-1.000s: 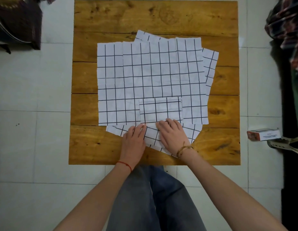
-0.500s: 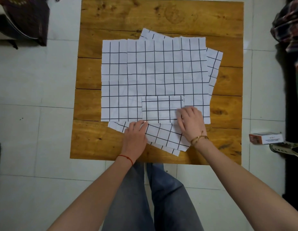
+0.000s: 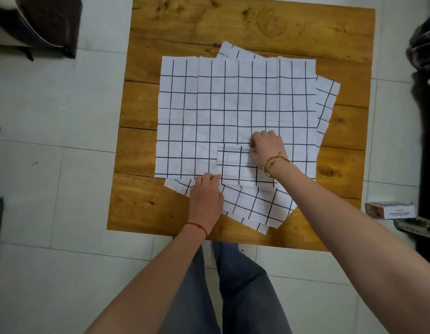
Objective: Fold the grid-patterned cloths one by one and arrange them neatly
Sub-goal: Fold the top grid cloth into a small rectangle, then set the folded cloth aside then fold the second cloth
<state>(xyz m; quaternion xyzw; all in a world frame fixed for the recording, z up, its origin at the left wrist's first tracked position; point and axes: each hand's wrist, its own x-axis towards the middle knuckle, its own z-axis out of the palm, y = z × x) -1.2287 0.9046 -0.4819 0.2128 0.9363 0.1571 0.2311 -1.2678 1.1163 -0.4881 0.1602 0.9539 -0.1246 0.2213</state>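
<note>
Several white cloths with a black grid lie spread and overlapping on the wooden table [image 3: 233, 25]; the top spread cloth [image 3: 233, 104] covers most of them. A small folded cloth [image 3: 235, 165] sits on its near edge. My right hand [image 3: 267, 150] has its fingers curled on the folded cloth's far right corner and seems to pinch it. Beside the folded cloth's near left corner, my left hand [image 3: 205, 196] presses flat with straight fingers. It rests on a slanted cloth [image 3: 257, 206] that sticks out towards the table's near edge.
A small orange and white box [image 3: 389, 209] and a shoe [image 3: 416, 226] lie on the tiled floor to the right. A dark bag [image 3: 40, 20] stands at the far left. Dark clothing [image 3: 423, 44] hangs at the right. My legs [image 3: 233, 285] are below the table edge.
My right hand has slid from the folded cloth's near edge to its far right corner and curled its fingers there. My left hand has stayed at the near left corner.
</note>
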